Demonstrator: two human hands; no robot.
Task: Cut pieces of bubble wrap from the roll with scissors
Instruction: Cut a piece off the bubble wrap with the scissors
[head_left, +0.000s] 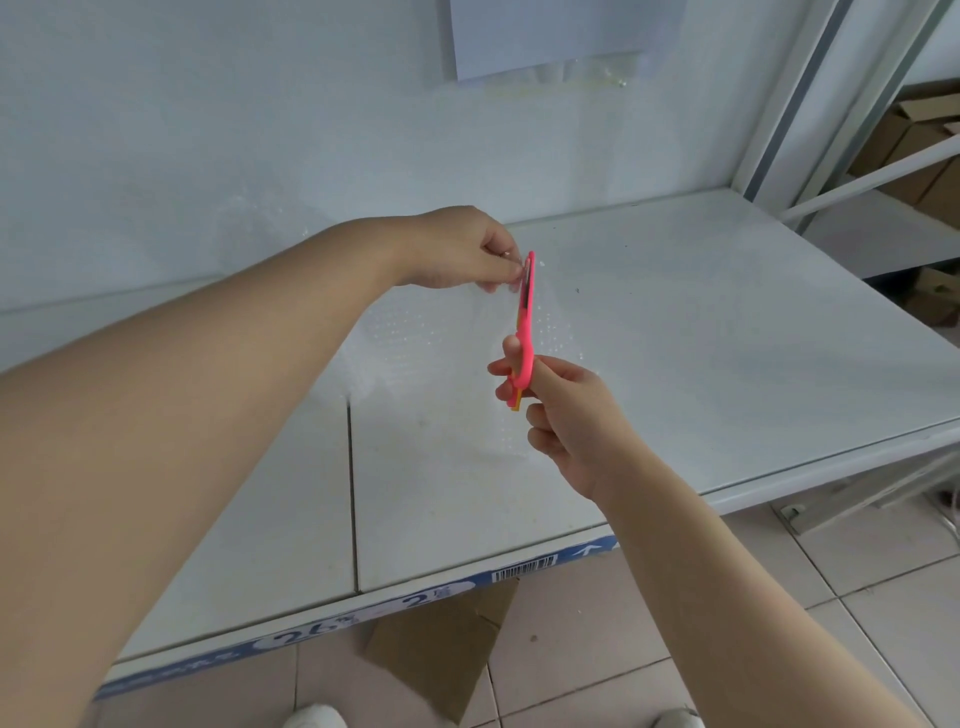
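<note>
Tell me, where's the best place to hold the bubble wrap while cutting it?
Probably its top edge, pinched from the left, right beside the blades, as the left hand does. The bubble wrap hangs limp, so pulling it taut there should help the pink scissors in the right hand cut cleanly.

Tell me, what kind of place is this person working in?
Probably a storeroom or packing area. The work goes on over a white metal shelf with a barcode label on its front edge, cardboard boxes sit on racking to the right, and flattened cardboard lies on the tiled floor.
</note>
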